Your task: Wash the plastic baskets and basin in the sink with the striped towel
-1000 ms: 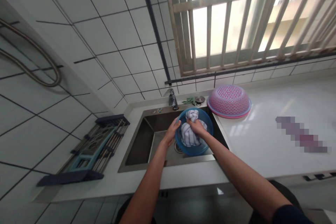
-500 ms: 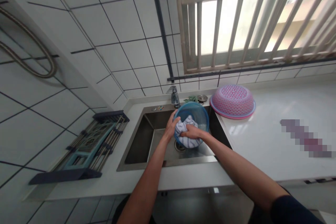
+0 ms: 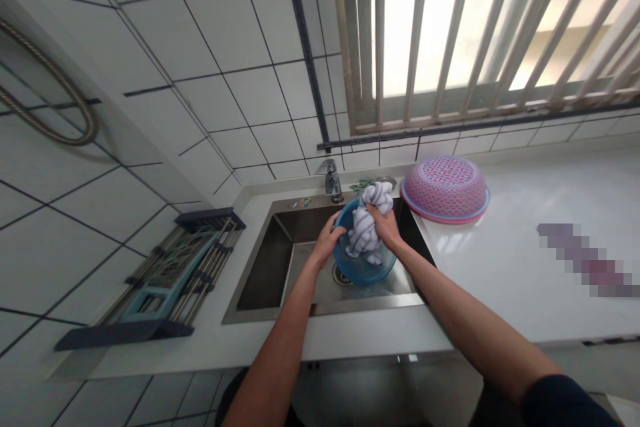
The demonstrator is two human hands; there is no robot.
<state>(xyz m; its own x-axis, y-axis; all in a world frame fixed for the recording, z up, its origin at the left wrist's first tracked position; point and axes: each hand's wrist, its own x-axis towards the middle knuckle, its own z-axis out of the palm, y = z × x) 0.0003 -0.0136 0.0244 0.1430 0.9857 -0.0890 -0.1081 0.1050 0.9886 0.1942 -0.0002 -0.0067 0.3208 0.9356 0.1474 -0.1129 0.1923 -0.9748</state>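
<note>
A round blue plastic basin (image 3: 357,272) is held over the sink (image 3: 265,260), slightly tilted. My left hand (image 3: 327,239) grips its left rim, thumb on the inner side and fingers around the outside. My right hand (image 3: 386,227) is closed around a white cloth with grey stripes (image 3: 364,235), bunched and lifted in part above the basin. The cloth's upper end bulges over the hand, and its lower end hangs down inside the basin. The drain (image 3: 341,275) shows below the basin's left side.
Behind the sink stands a chrome faucet (image 3: 331,181). A pink and blue colander (image 3: 445,188) lies upside down on the white counter (image 3: 480,267) at right. A folded metal and plastic rack (image 3: 175,273) is on the left. A blurred patch (image 3: 585,260) lies far right.
My right hand has gripped the cloth and raised it from the basin's bottom toward the far rim. My left hand stays on the basin's rim.
</note>
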